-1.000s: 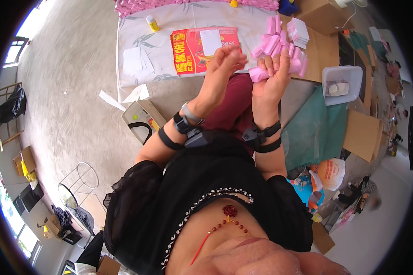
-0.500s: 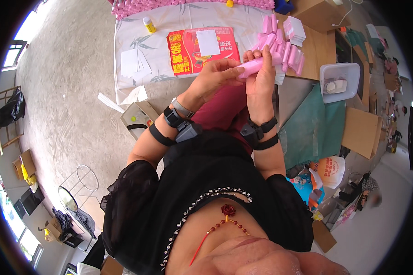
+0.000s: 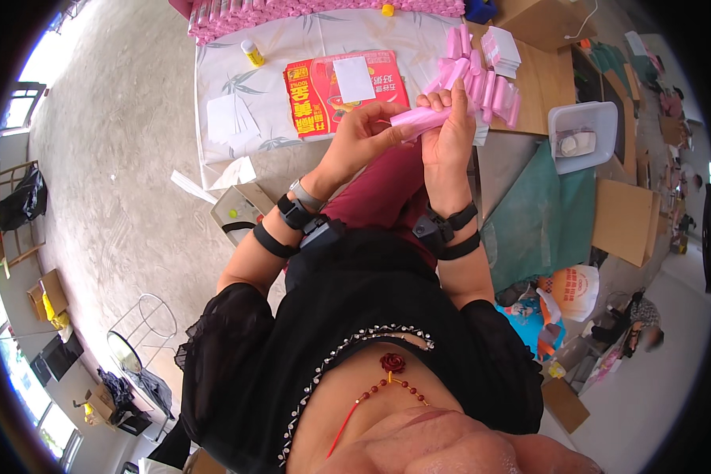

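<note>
Above my lap, both hands hold one pink plastic roll [image 3: 419,118], tilted a little with its right end higher. The fingers of my left hand [image 3: 362,138] pinch it near its left end. My right hand [image 3: 447,134] closes around its right part, thumb pointing up. Just beyond the right hand, a heap of similar pink rolls [image 3: 491,93] lies at the table's right side. A red printed cardboard sheet [image 3: 312,107] lies flat on the table in front of me, bearing a white paper slip [image 3: 355,79].
Loose white slips [image 3: 231,118] and a yellow glue bottle [image 3: 253,53] sit on the patterned cloth [image 3: 237,75]. Many pink rolls [image 3: 308,14] line the far edge. At right are a stack of white cards [image 3: 501,52], a translucent bin [image 3: 557,150] and cardboard boxes [image 3: 620,221].
The pink roll has shifted left within my hands, so more of it sticks out from the right hand. My left hand has moved slightly left and down its end.
</note>
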The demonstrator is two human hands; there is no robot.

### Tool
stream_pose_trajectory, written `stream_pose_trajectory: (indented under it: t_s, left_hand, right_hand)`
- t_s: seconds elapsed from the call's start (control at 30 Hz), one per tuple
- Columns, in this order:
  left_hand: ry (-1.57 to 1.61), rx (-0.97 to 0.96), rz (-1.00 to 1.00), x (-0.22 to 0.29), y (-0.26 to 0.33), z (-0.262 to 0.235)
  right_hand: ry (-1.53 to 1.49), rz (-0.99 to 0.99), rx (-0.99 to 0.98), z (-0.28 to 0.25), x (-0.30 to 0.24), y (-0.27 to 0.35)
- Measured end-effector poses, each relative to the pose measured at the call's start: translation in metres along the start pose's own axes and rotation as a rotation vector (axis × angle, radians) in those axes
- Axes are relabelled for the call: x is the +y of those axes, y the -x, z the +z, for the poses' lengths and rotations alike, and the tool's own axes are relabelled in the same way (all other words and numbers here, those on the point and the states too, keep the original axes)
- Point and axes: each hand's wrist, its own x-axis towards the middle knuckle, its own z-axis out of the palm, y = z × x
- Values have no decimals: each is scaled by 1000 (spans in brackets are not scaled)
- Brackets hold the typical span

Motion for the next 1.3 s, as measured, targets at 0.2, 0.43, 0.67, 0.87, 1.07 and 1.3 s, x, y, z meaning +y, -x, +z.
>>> stream_pose_trajectory:
  t_s: [0.2,0.43,0.67,0.87,1.07,1.3]
  left_hand:
    - [186,12,8,-8,2,7]
    - [276,54,-46,-8,5,10]
    - [386,167,-73,-23,6,4]
    - [-599,463,483,-29,5,-4]
    - [-1082,367,777,-30,3,-31]
    - [-1245,137,717,-31,11,-43]
  right_hand:
    - [-69,13,11,6,1,1]
    - [-80,8,12,-4,3,-8]
    - [-49,113,-10,-2,24,-9]
    - [115,228,42,-6,49,12]
    - [208,341,41,-2,61,26]
    - [320,531,-21,-32,69,6]
